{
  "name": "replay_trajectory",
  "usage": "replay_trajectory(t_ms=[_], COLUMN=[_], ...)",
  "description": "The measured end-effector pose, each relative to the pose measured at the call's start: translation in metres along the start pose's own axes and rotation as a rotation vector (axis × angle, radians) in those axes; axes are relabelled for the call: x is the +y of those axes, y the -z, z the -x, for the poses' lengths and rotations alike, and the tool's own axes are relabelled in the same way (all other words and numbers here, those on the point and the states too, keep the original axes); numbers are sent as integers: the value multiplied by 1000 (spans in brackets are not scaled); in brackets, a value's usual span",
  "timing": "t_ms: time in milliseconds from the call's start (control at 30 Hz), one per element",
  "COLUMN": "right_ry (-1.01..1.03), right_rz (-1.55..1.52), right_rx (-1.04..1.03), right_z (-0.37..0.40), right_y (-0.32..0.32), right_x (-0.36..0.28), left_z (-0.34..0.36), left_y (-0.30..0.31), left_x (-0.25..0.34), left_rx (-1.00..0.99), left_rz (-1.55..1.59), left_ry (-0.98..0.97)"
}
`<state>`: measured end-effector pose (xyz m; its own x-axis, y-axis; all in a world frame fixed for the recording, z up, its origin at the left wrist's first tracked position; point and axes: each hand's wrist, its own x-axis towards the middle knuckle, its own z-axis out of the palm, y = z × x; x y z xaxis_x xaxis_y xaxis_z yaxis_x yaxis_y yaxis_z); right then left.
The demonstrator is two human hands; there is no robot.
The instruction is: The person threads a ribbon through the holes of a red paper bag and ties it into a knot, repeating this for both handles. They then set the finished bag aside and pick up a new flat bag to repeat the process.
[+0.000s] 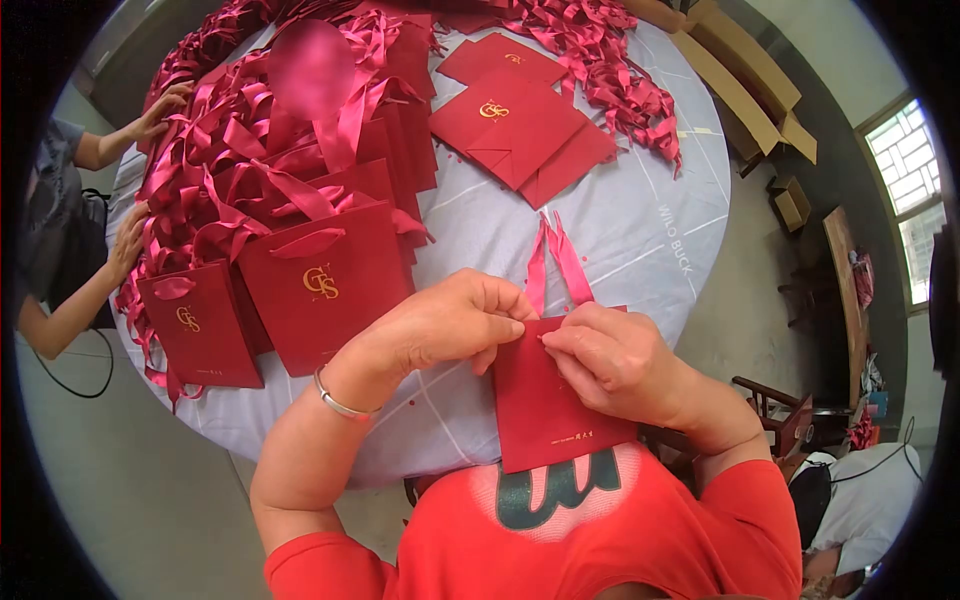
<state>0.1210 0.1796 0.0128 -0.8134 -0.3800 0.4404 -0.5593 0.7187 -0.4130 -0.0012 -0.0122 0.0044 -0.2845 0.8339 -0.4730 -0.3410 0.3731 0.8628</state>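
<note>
At the near edge of a cloth-covered table (640,265), a person works on a red paper gift bag (540,400), its long axis running away from the red shirt (430,530). The bag's top points toward the table's middle, its gold-lettered lower end toward the shirt, and a glossy satin ribbon handle (537,270) extends past the top edge in two narrow strands. The left hand (450,318), with a smooth metal bangle (341,402) at its wrist, pinches the bag's upper left corner; the right hand (625,365) draws its fingertips together against the upper face, though whether ribbon is caught between them cannot be told. Beyond lie flat, crisp-edged rectangular bags (515,125) and a tangle of loose ribbons (645,105). To the left, gold-monogrammed bags (335,320) crowd beneath heaped, looping ribbon (225,165), where a co-worker's hands (128,240) rest at the table's side.
</note>
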Motion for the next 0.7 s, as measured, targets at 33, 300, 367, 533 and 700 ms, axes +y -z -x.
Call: replay_trajectory(t_ms=[33, 300, 367, 533, 700], right_ry=[0, -57, -92, -208, -126], right_rz=[1, 96, 42, -124, 93], right_rx=[0, -286, -292, -335, -257], right_z=[0, -11, -17, -21, -9], right_y=[0, 2, 1, -1, -7], right_x=[0, -5, 1, 6, -1], left_z=[-1, -5, -6, -7, -9], left_y=[0, -8, -8, -13, -18], left_x=[-1, -4, -4, -7, -10], left_rx=[0, 108, 117, 153, 218], left_rz=[-1, -149, -173, -229, -169], left_ry=[-1, -1, -15, -32, -55])
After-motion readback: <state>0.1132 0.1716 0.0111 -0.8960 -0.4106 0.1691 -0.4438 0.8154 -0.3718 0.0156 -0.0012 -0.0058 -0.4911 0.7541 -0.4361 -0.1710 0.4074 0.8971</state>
